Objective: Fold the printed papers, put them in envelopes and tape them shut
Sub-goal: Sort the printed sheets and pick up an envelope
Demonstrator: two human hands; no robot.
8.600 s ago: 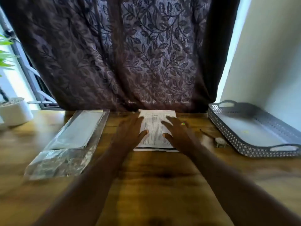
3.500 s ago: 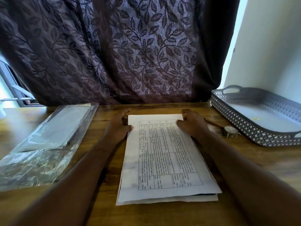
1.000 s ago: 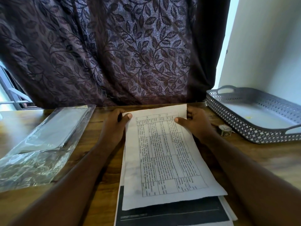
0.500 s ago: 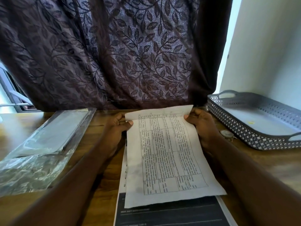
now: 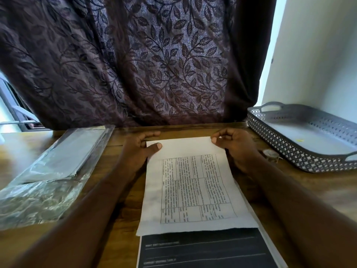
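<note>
A white sheet printed with a table [image 5: 195, 188] lies in front of me on the wooden table. Its far edge is turned over towards me, so a blank white strip shows along the top. My left hand [image 5: 139, 149] pinches the far left corner, thumb on top. My right hand [image 5: 234, 147] pinches the far right corner. Under this sheet lies the paper stack [image 5: 202, 248], whose top page has a dark printed band. A clear plastic pack of envelopes [image 5: 56, 171] rests on the table at the left.
A grey perforated tray [image 5: 301, 151] with handles stands at the right by the wall. A small tape roll [image 5: 269, 153] lies between it and my right hand. A dark leaf-patterned curtain [image 5: 154, 64] hangs along the table's far edge.
Both hands have lifted the top sheet's far edge off the stack and brought it over towards me, so its blank back shows. The sheet has slid away, uncovering the dark page below.
</note>
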